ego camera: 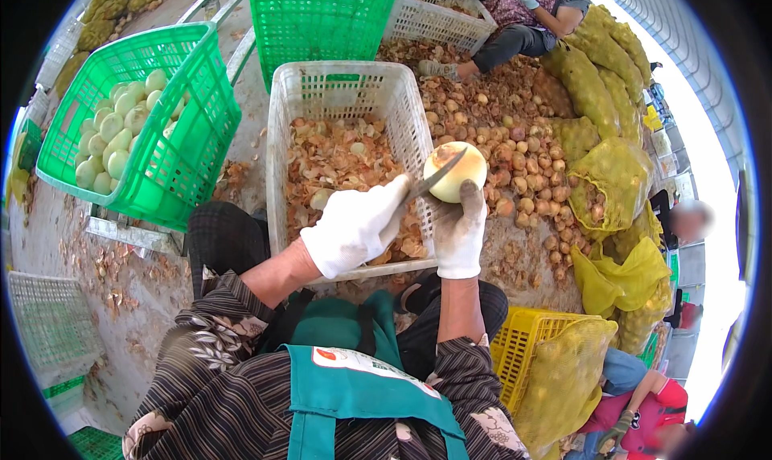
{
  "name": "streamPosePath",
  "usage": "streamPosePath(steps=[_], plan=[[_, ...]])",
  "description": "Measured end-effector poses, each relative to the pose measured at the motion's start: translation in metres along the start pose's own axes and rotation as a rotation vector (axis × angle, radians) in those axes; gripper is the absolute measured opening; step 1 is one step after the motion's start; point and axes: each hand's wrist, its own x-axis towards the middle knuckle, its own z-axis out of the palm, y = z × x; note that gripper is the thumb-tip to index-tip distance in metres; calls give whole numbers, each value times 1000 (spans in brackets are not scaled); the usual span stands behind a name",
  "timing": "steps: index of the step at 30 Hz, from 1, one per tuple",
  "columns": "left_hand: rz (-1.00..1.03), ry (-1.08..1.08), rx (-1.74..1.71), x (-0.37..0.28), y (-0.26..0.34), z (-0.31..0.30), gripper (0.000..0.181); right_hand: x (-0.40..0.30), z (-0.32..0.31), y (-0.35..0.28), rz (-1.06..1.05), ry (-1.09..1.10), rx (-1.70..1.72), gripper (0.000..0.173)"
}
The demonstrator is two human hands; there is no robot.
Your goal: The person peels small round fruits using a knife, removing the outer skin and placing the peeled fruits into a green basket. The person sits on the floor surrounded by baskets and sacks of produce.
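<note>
My left hand (357, 226), in a white glove, is closed on a knife (443, 173) with a dark curved blade. The blade lies against the upper part of a peeled, pale onion (463, 185) with some brown at its top. My right hand (459, 228), in a white glove with dirty fingertips, holds this onion from below, the thumb on its near side. Both hands are over the right side of a white plastic crate (350, 68), which holds onion skins (325, 158) and a few pale onions. The knife's handle is mostly hidden in my left hand.
A green crate (208, 98) of peeled onions stands at left, another green crate (322, 20) ahead. Unpeeled onions (525, 164) cover the floor at right, beside yellow mesh sacks (609, 176). A yellow crate (518, 345) is near my right side. People sit at upper right and lower right.
</note>
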Motion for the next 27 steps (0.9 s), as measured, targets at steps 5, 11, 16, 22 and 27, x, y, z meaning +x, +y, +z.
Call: streamPosePath(steps=[5, 11, 16, 22, 27], plan=[[17, -105, 173, 4, 2, 0, 53, 0, -2, 5, 25, -23, 10, 71], [-55, -172, 176, -2, -2, 6, 36, -8, 8, 1, 96, -1, -7, 66], [-102, -138, 184, -1, -12, 11, 24, -10, 15, 7, 114, -4, 55, 59], [-70, -200, 187, -8, -37, 24, 23, -14, -1, 11, 154, -20, 88, 65], [-336, -5, 138, -25, -65, 23, 20, -4, -19, -37, -105, 206, 91, 84]])
